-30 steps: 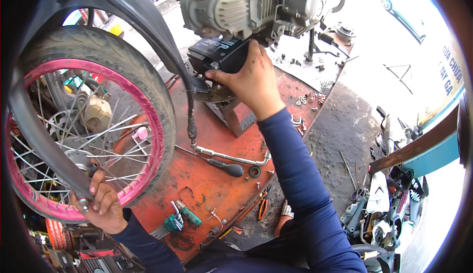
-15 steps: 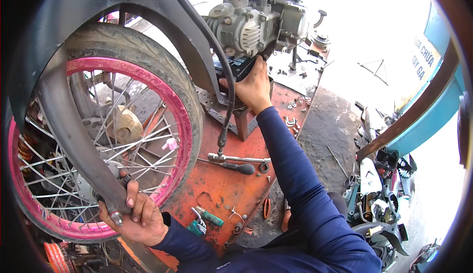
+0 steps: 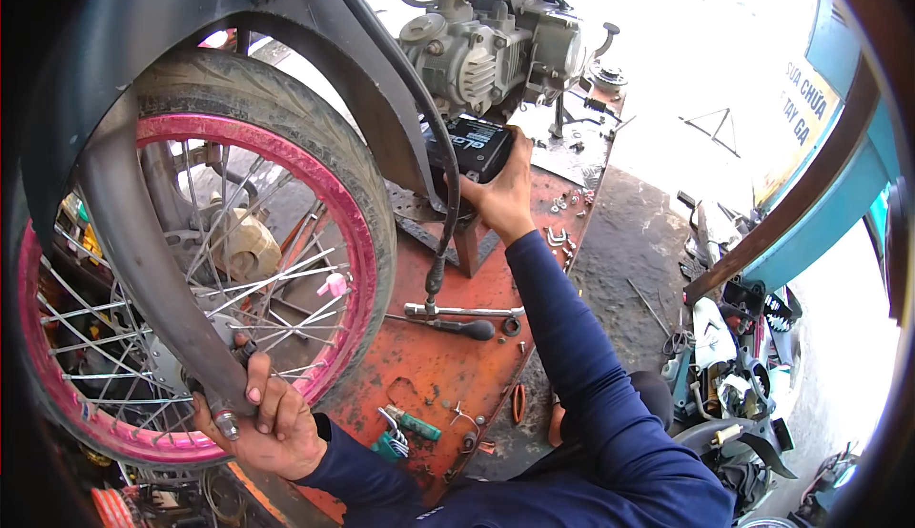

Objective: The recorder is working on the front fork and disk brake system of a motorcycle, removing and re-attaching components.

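Note:
My left hand (image 3: 276, 433) is closed round the lower end of the dark front fork leg (image 3: 157, 256), beside the axle end (image 3: 227, 423). The fork straddles a spoked wheel with a pink rim (image 3: 360, 252) and a worn tyre (image 3: 372, 185). Under the grey engine (image 3: 481, 61), my right hand (image 3: 503, 192) grips a black box-shaped battery (image 3: 477, 147) by its near right corner, thumb in front and fingers along the side. The battery is tilted over a dark metal stand (image 3: 467, 247). A black cable (image 3: 448, 185) hangs in front of it and covers part.
On the red bench (image 3: 381, 375) lie a long socket handle (image 3: 467, 311), a black-handled screwdriver (image 3: 467, 328), a green hex key set (image 3: 391, 444) and several small bolts (image 3: 558, 237). Removed parts (image 3: 734, 385) are heaped on the floor at right, beside a blue panel (image 3: 810, 233).
My right hand has shifted slightly right and nearer, and the battery has come further out from beneath the engine, showing more of its top. My left hand keeps its hold on the fork leg.

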Demonstrator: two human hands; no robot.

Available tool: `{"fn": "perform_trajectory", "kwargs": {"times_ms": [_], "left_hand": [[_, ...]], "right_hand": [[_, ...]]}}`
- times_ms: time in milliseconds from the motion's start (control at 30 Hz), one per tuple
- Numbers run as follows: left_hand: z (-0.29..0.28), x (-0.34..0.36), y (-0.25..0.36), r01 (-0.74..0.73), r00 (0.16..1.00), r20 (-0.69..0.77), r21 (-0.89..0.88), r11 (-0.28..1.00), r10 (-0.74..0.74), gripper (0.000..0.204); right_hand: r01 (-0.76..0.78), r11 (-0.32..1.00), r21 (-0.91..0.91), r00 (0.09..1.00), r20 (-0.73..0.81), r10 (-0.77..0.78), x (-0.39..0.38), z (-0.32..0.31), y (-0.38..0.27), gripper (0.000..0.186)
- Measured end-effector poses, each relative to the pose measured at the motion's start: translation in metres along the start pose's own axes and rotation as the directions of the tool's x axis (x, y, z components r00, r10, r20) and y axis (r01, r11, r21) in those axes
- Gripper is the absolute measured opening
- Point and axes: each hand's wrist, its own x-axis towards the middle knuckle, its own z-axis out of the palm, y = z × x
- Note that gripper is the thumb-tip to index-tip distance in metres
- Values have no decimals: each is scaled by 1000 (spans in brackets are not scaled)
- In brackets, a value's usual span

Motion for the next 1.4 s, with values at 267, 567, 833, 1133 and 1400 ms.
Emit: {"fn": "perform_trajectory", "kwargs": {"times_ms": [267,567,833,1133,1400], "left_hand": [[-3,-1,4,13,999,-38,-22,1000,-13,74],[-10,3,13,12,1000,-4,-16,1000,-12,73],[-12,4,10,18,999,-48,-25,1000,-19,72],[-12,2,14,35,999,-11,-34,999,-36,71],[-15,1,12,39,998,40,-25,999,-38,67]], "right_hand": [[-6,949,316,998,-50,23,-2,-2,11,99],[-25,893,449,998,-42,49,-17,-76,2,80],[-87,995,45,968,-231,95,-109,-105,48,72],[-182,981,-62,983,-42,179,-136,-45,75,54],[-187,976,-112,982,-44,183,-93,3,75,53]]}}
